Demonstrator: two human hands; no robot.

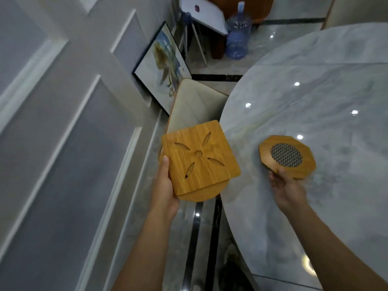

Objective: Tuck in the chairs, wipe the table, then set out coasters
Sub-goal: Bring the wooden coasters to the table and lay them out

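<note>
The left hand [168,185] reaches up from 6 o'clock, thumb curled over the left edge of a square coaster [201,158], fingers hidden beneath. A round coaster [201,195] pokes out under the square one's near edge. Both hang over the floor [189,238], just off the table [315,91] rim.

At 3 o'clock from them, the right hand [287,185] pinches the near edge of an octagonal coaster [287,157] with a mesh centre, over the table; whether it touches the top I cannot tell.

At 12 o'clock from the square coaster a chair [197,108] sits against the table. Beyond it, a picture [161,66] leans on the wall [52,122], and a water bottle [237,36] stands at 1 o'clock.
</note>
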